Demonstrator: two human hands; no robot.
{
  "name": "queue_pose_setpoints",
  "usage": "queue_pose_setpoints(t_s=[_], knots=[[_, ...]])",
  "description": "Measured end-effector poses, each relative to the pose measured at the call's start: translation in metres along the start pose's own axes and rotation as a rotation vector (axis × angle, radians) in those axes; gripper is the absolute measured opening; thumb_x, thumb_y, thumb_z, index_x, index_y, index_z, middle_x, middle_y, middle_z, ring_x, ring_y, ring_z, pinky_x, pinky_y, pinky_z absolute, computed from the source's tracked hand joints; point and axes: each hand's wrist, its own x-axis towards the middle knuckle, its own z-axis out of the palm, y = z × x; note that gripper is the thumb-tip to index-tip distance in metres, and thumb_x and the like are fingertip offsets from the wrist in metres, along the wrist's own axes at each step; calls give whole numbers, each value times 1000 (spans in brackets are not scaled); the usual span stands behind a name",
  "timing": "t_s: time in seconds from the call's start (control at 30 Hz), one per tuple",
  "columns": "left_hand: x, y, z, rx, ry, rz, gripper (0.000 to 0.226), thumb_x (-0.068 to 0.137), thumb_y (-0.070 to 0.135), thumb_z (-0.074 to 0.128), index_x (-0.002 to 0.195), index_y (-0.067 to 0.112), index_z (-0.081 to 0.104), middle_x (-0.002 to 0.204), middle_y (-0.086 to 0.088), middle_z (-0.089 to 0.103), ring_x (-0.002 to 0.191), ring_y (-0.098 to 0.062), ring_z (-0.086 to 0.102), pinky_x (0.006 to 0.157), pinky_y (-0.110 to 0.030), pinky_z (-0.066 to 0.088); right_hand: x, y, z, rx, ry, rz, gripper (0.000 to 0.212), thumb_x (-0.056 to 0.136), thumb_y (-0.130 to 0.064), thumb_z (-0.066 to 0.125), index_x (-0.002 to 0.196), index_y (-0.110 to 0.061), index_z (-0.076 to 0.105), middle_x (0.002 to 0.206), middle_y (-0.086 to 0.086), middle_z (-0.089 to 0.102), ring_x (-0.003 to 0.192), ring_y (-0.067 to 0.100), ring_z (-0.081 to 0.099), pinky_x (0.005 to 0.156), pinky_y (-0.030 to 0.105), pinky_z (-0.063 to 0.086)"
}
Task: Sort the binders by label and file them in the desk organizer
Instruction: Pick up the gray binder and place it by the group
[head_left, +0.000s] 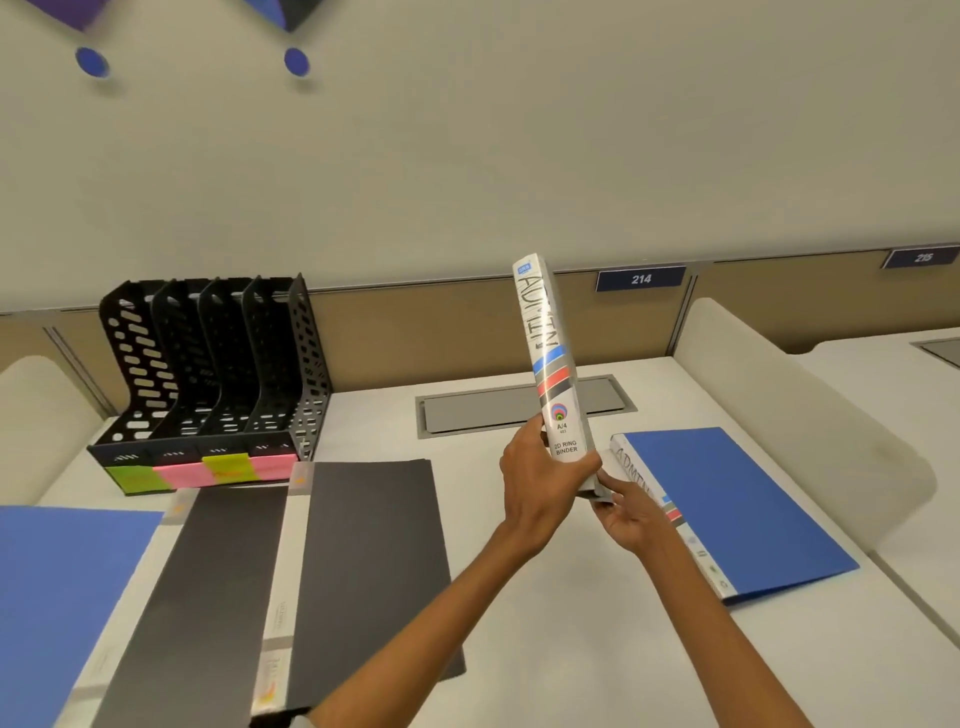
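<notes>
The ADMIN binder (551, 353) is held upright above the counter (530, 603), spine toward the camera. The left hand (537, 486) has its fingers wrapped round the lower spine. The right hand (631, 517) pinches the bottom corner. A blue binder (737, 509) lies flat just to the right. The desk organizer (208, 374) stands well apart at the far left, with two black binders (363, 561) lying in front of it.

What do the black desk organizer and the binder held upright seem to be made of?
The desk organizer looks like rigid moulded plastic, matte black: its curved dividers have punched slots. The held binder is probably board or plastic under glossy film: its printed white spine shows a sheen.
</notes>
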Motion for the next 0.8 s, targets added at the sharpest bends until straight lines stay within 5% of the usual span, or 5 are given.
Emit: queue_pose_setpoints(t_s=[0.23,0.37,0.53,0.63,0.8], knots=[[2,-32,-28,4,-19,-119,54,72,30,82,117,17,54,97,7,61,84,-9,64,59,-9,52,5,16,1,-23,98,-41,14,92,-1,59,102,-11,59,100,11,70,98,28,66,72,30,62],[-3,-56,-49,2,-43,-212,54,74,29,82,119,16,53,100,7,60,85,-12,65,56,-9,52,3,32,-1,-38,145,-23,45,90,2,62,133,-3,51,128,16,59,118,30,57,89,34,54],[-19,-88,-70,-14,-62,-329,55,74,28,82,119,18,53,102,7,59,84,-9,63,54,-9,51,-3,57,-5,-21,303,-9,68,81,9,69,142,3,39,132,20,57,113,31,61,78,36,54],[-30,-107,-79,-25,-91,-427,59,73,29,83,122,16,52,111,0,62,94,-16,66,64,-18,58,-7,71,-9,25,436,-65,101,73,18,71,152,-8,14,132,19,48,112,32,58,74,40,55],[-50,-132,-91,-78,-112,-531,57,77,26,80,125,12,51,119,-5,63,101,-21,67,75,-31,61,-16,97,-19,-31,483,-68,107,70,19,74,148,-22,12,137,19,43,116,33,55,85,46,53]])
